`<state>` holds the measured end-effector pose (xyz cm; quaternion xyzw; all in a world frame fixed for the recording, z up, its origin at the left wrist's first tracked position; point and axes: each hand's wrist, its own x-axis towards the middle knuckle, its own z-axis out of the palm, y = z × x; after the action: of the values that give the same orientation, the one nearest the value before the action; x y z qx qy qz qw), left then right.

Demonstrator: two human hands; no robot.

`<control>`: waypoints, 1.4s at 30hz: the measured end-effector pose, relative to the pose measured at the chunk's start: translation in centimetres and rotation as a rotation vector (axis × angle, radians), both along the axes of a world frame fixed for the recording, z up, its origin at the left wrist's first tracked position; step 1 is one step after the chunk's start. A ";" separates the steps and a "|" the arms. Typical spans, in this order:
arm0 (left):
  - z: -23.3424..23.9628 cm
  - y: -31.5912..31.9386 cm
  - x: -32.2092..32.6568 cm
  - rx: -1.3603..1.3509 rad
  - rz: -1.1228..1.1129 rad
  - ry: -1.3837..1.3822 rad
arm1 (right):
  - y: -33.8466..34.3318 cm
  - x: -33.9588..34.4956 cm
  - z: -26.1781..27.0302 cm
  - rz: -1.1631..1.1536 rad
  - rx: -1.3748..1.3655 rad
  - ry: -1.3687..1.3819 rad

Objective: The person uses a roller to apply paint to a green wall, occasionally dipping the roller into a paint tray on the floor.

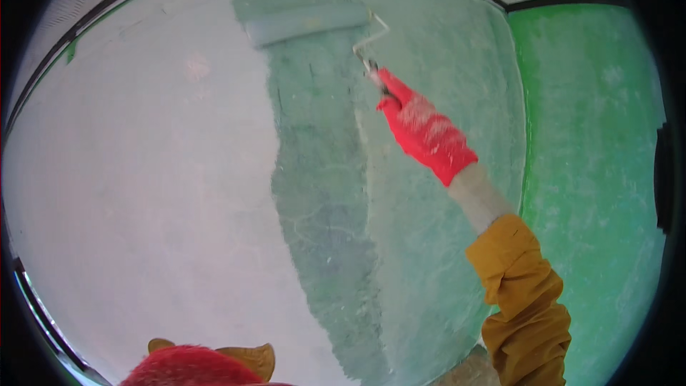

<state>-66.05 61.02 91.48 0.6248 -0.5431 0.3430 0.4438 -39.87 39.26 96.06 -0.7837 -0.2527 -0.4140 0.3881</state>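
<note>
In a red glove dusted with white, my right hand point(426, 126) grips the handle of a paint roller point(316, 22). A bent wire frame point(378, 35) links the handle to the wide, pale roller sleeve. The sleeve lies across the upper part of the wall, slightly tilted. Below it runs a darker, wet-looking green band point(321, 182) down the wall. Left of the band the wall surface point(161, 182) is whitish; to its right it is paler green point(439, 236). My left hand is out of view.
A brighter green wall point(584, 145) meets this one at a corner on the right. Dark trim point(112, 0) follows the top edge. At the bottom shows a fuzzy red thing point(193, 367) with a tan piece point(252, 359) beside it. A brownish patch point(466, 372) shows at the lower right.
</note>
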 end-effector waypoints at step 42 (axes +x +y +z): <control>7.7 -10.1 21.5 -0.276 0.449 0.189 | 3.4 2.8 9.0 0.684 0.350 0.121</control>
<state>-44.54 50.87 99.19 0.6925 -0.2953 0.4438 0.4861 -37.02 42.62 105.09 -0.5988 -0.4017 -0.2507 0.6459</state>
